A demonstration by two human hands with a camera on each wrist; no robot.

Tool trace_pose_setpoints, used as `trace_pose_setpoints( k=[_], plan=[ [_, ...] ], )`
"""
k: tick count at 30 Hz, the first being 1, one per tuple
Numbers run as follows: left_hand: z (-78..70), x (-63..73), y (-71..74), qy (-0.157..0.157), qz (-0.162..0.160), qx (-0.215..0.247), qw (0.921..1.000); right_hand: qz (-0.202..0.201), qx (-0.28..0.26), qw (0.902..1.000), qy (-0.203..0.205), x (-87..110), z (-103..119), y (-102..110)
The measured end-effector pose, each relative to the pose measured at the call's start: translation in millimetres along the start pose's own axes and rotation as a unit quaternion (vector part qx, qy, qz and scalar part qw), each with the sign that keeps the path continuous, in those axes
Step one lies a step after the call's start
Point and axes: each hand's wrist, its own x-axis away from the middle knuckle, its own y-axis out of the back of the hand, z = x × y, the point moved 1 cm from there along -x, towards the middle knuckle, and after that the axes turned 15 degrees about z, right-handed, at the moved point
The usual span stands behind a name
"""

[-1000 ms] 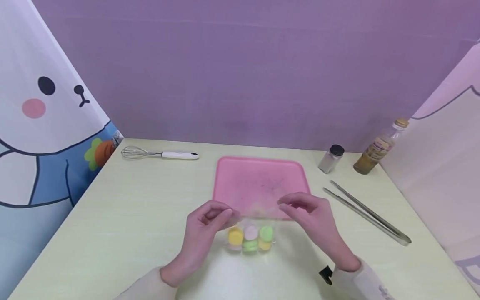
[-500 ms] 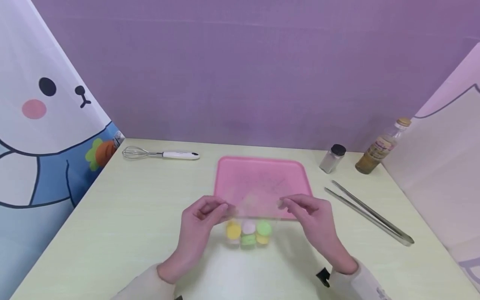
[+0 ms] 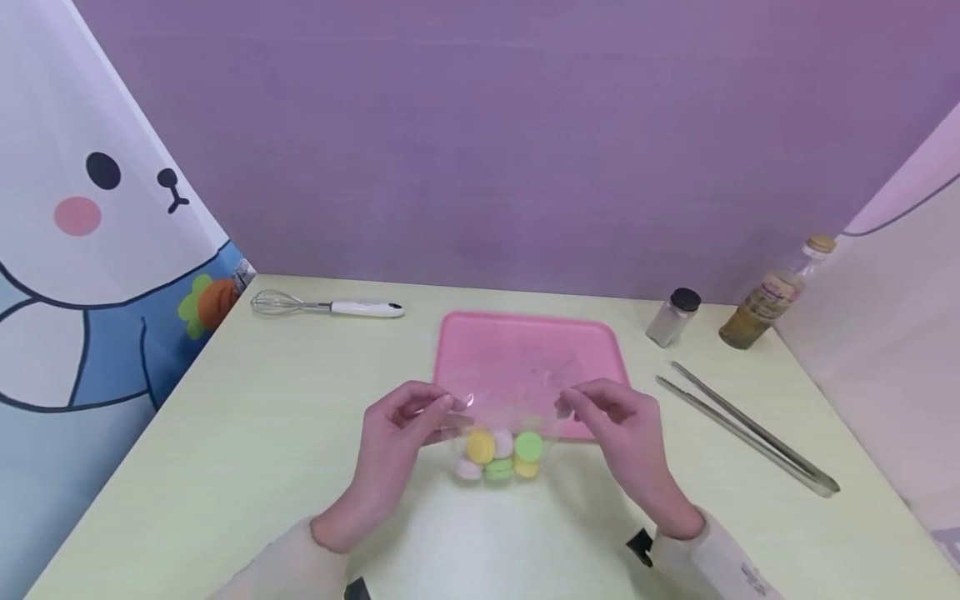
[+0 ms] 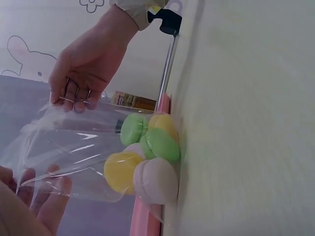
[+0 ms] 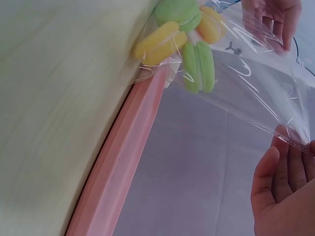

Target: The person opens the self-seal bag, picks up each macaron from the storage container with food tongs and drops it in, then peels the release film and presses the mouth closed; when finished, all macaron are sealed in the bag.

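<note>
Between both hands hangs a clear plastic bag (image 4: pixel 74 152), its upper edge pinched at either side. My left hand (image 3: pixel 393 446) pinches the left corner with thumb and fingers; my right hand (image 3: pixel 626 437) pinches the right corner. Several macarons in yellow, green and pale pink lie at the bottom of the bag, among them a yellow macaron (image 3: pixel 481 447) and a green macaron (image 3: pixel 528 447). A pale pink macaron (image 4: pixel 155 180) shows large in the left wrist view. Behind the bag lies a pink tray (image 3: pixel 525 333), its near edge partly covered by bag and hands.
A whisk (image 3: pixel 330 308) lies at the back left of the table (image 3: pixel 300 375). To the right of the tray stand a black-capped jar (image 3: pixel 672 318) and a corked bottle (image 3: pixel 776 293). Metal tongs (image 3: pixel 750 429) lie in front of them. A purple backdrop (image 3: pixel 480 150) rises behind.
The bag with its macarons has risen slightly toward the tray, and the macarons have shifted against each other. Both hands keep their pinch. The head view has turned a little left.
</note>
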Motion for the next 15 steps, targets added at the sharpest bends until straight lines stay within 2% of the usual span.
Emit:
trace_pose_setpoints(
  k=[6,12,15],
  plan=[
    [-2.9,-2.6,0.8,-0.004,0.003,-0.017,0.9998,0.0,-0.016,0.9999,0.0,-3.4,-1.3,-1.6],
    [-7.4,-4.2,5.4,-0.016,-0.016,-0.081,0.9964,-0.021,0.018,0.9996,-0.007,-3.5,-0.4,0.3],
    [-11.7,-4.7,7.3,-0.031,-0.023,-0.103,0.994,-0.016,0.025,0.9995,-0.004,-2.2,4.0,2.7]
  ],
)
